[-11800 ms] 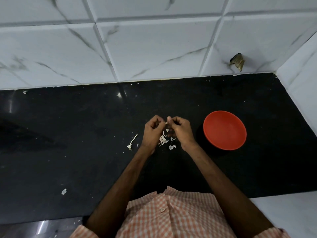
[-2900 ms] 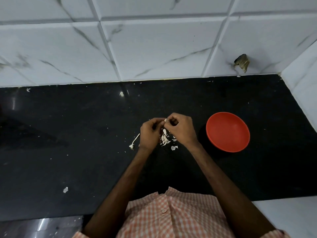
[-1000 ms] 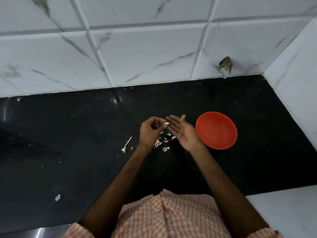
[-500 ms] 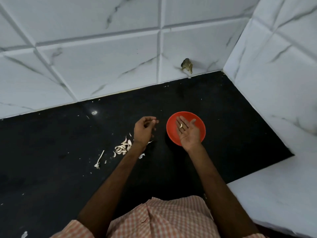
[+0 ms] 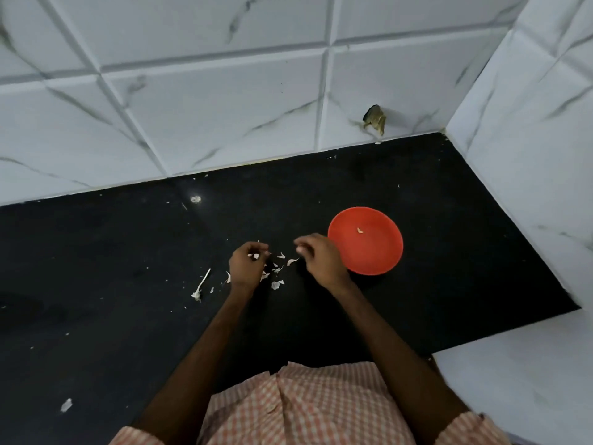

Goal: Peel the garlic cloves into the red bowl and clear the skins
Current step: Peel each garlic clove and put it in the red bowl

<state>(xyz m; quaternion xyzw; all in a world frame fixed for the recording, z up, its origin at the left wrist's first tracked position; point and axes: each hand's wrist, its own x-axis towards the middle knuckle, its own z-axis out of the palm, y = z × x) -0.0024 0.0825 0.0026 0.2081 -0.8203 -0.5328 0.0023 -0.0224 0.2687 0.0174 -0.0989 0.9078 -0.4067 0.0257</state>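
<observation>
Garlic clove (image 5: 360, 230): a single peeled one lies in the red bowl (image 5: 378, 255), which sits just right of the right hand (image 5: 321, 260), so close I can't tell whether the hand brushes its rim.

That closeness is the biggest worry from where I stand. The bowl looks shallow and light, so a careless swing of that hand could shove or tip it. The right hand's fingers are curled loosely, and I can't tell whether they pinch anything. The left hand (image 5: 248, 266) has its fingers curled round a white bit (image 5: 255, 256), clove or skin I can't say. A piece that small could slip from the grip and skitter across the glossy counter (image 5: 128, 252). The skins (image 5: 276, 284) lie loose between and under the two hands. They look papery, so a sweep of a wrist might scatter them or flick some into the bowl.

For room, the counter runs wide to the left of the left hand. The back wall (image 5: 224, 107) stands well beyond the fingertips. The side wall (image 5: 529, 155) closes things off past the bowl, and a white ledge (image 5: 513, 380) cuts in at the near right. A stalk (image 5: 201, 285) lies just left of the left hand. One stray fleck (image 5: 66, 405) sits well apart, near the front edge, easy to miss or brush off when clearing.
</observation>
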